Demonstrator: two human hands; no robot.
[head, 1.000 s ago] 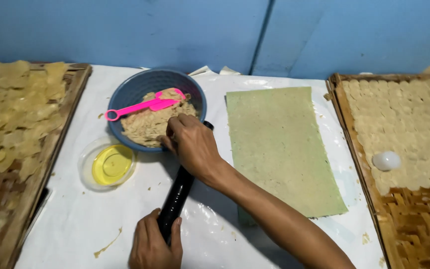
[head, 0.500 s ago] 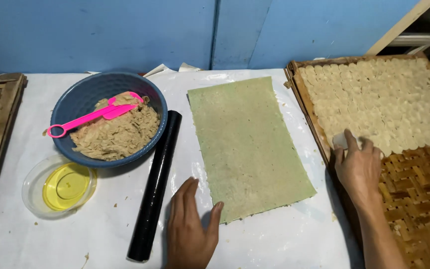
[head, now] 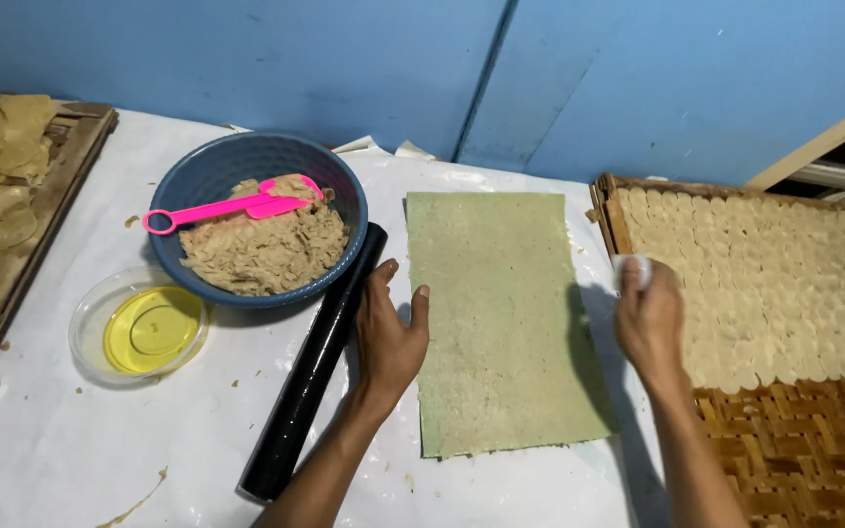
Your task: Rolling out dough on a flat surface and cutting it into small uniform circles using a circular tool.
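Right hand (head: 649,318) is closed around a small white round cutter (head: 632,269), lifted off the woven bamboo tray (head: 794,450) since half a second ago. Left hand (head: 388,337), fingers spread and holding nothing, has moved to the left edge of the thin greenish rolled dough sheet (head: 506,323), beside the black cylindrical rolling pin (head: 315,362). Cutting looks imminent.

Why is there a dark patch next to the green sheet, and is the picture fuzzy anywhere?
Head view: that patch is the right hand casting its shadow on the green sheet; the black roller shows shiny glare streaks; the small white thing that hand holds looks slightly blurred; the rest is sharp.
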